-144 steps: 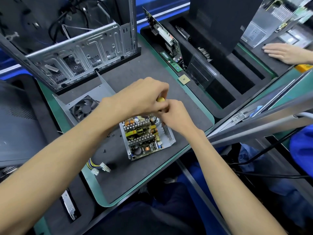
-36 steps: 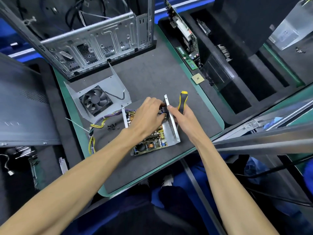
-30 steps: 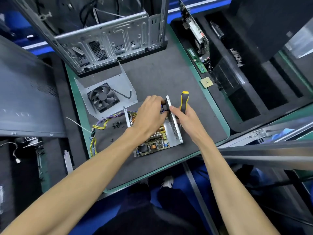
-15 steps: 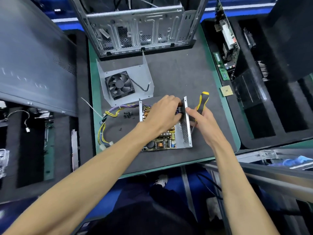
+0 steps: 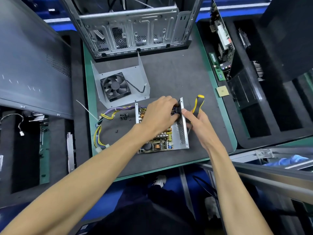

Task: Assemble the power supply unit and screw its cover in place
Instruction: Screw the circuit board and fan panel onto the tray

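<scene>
The open grey sheet-metal power supply chassis (image 5: 182, 133), with its green circuit board of coils and capacitors (image 5: 159, 143) exposed, sits on the dark grey work mat (image 5: 169, 73) directly under both hands. The left hand (image 5: 159, 116) reaches over the board with its fingers curled round a small black part (image 5: 177, 110) at the inner face of the perforated side wall (exactly how the fingertips pinch it is hidden by the knuckles). The right hand (image 5: 199, 122) is just outside that same wall, its forefinger tip touching the wall's top edge opposite the black part, while the remaining fingers curl round a yellow-and-black-handled screwdriver (image 5: 198, 104) whose handle sticks up beyond the hand and whose thin shaft runs down beside the wall. Left of the left hand, a bundle of yellow and purple wires (image 5: 101, 124) loops away from the chassis, and a small cluster of black screws (image 5: 124, 116) lies on the mat between bundle and chassis. Beyond the left hand rests the bent grey metal cover carrying a black fan (image 5: 116, 86). Farther beyond stands a bare silver computer case frame (image 5: 135, 31). To the right of the right hand, a small tan square chip (image 5: 222, 91) lies at the edge of the mat.
</scene>
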Action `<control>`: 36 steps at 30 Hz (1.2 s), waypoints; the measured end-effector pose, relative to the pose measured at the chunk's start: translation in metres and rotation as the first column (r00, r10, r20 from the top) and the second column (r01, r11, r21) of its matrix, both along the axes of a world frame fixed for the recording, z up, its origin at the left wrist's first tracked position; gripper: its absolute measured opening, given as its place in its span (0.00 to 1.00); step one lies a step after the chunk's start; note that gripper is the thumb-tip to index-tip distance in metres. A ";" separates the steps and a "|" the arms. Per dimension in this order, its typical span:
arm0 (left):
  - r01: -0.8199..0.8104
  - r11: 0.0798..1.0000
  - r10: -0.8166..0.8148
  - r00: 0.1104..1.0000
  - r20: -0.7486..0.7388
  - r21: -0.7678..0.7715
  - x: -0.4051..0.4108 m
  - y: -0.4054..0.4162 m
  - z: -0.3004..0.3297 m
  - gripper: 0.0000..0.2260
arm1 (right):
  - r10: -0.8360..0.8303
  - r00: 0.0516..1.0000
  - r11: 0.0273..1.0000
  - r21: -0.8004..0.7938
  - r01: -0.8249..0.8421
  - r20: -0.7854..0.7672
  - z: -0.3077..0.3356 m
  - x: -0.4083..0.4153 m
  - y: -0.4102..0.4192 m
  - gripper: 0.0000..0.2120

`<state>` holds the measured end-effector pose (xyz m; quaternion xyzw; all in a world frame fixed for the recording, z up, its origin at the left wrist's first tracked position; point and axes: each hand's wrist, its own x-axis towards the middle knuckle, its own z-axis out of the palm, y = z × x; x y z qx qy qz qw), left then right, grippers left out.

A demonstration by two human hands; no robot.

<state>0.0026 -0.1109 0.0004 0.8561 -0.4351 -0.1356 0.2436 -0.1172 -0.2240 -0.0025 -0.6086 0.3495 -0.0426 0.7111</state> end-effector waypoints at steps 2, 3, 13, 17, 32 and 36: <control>-0.030 1.000 0.030 1.000 0.003 -0.003 -0.003 0.002 -0.001 0.09 | -0.027 0.999 0.999 0.017 0.027 0.021 0.000 0.000 0.004 0.09; -0.024 1.000 0.024 1.000 0.006 0.013 -0.003 0.002 0.000 0.10 | -0.041 0.999 0.999 0.025 0.041 0.029 -0.001 -0.001 0.005 0.08; -0.251 0.964 0.256 0.964 -0.064 0.088 -0.028 0.017 0.046 0.20 | -0.152 0.988 0.983 0.097 0.154 -0.019 -0.013 0.003 0.004 0.10; -0.193 0.928 0.281 0.924 -0.260 0.318 -0.049 -0.008 0.048 0.27 | -0.286 0.958 0.924 0.266 0.275 0.003 -0.012 0.006 0.003 0.08; -0.315 0.923 0.371 0.883 -0.287 0.223 -0.045 -0.024 0.052 0.04 | -0.257 0.966 0.938 0.247 0.243 0.026 -0.016 0.008 -0.005 0.08; -0.368 0.910 0.408 0.877 -0.253 0.189 -0.033 -0.003 0.068 0.03 | -0.142 0.989 0.962 0.238 0.130 0.035 -0.005 0.015 0.007 0.10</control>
